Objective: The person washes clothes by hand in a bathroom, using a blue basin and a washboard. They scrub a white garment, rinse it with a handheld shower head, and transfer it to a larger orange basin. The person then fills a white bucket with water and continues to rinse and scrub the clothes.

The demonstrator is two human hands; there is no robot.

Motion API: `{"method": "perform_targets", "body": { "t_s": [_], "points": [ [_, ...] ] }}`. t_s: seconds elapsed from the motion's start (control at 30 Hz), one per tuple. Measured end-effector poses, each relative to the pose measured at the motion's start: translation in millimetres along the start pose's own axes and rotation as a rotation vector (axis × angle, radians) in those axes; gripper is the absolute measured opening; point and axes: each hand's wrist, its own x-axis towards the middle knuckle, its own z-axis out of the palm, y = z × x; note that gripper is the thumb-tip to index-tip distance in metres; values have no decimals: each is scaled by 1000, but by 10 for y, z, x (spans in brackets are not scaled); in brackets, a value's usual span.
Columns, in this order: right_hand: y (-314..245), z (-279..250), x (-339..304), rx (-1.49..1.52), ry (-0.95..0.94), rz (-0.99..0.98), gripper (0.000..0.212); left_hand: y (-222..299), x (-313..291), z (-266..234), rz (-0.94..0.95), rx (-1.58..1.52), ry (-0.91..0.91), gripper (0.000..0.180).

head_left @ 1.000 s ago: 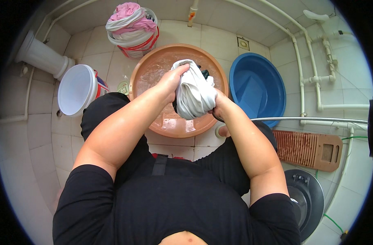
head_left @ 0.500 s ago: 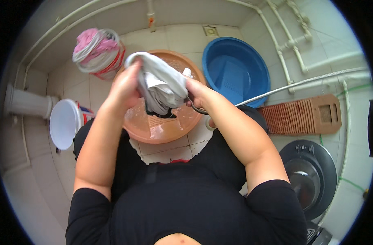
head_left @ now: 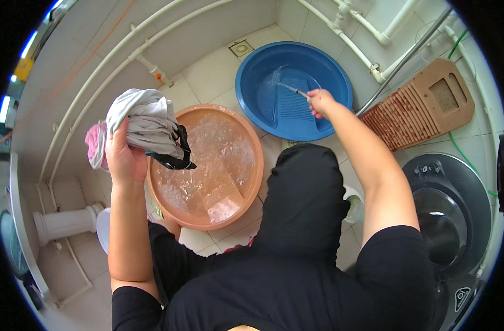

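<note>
My left hand [head_left: 128, 160] grips a bundle of grey and white clothes [head_left: 150, 124] with a black piece hanging from it. The bundle is raised beside the left rim of an orange basin [head_left: 256, 187], which holds sudsy water over a ridged base. Farther right, my right hand [head_left: 321, 103] is closed around the end of a hose [head_left: 300, 92], above a blue basin [head_left: 340, 71]. Water runs from the hose tip into that basin, onto its far left side. The flexible metal hose line [head_left: 403, 69] comes in from the upper right.
A brown washboard [head_left: 412, 110] leans at the right, near a round black machine [head_left: 456, 220]. Pink cloth [head_left: 96, 144] shows behind the bundle. Pipes [head_left: 92, 91] run along the walls. A floor drain [head_left: 241, 48] lies behind the basins; a clear container [head_left: 354, 205] stands by my right leg.
Both hands were on the clothes above the orange basin. My left hand has carried them left; my right hand has let go of them and moved over the blue basin, where water now runs.
</note>
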Motion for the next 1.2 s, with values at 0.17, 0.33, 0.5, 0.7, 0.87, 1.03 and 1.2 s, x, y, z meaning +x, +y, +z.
{"method": "perform_targets", "body": {
  "t_s": [0.17,0.33,0.5,0.7,0.87,1.03,1.2],
  "points": [
    [965,295,606,-128,158,50,30,-224,579,694,-48,-67,-1,37],
    [1338,551,800,29,213,-81,27,-788,1052,1455,-21,-77,-270,34],
    [1327,683,738,-96,361,-239,20,-2093,805,1573,-96,301,-341,44],
    [1561,795,736,-375,536,-299,14,-2986,33,753,-706,1115,-968,45],
    [1481,721,615,-553,570,-356,8,-2640,-26,-233,-766,1072,-704,44],
    [1553,668,595,-576,549,-373,18,-1892,-224,-694,-822,910,-299,36],
    [1514,588,627,-603,422,-320,21,-1398,-515,-865,-881,816,-242,38]
  ]
}}
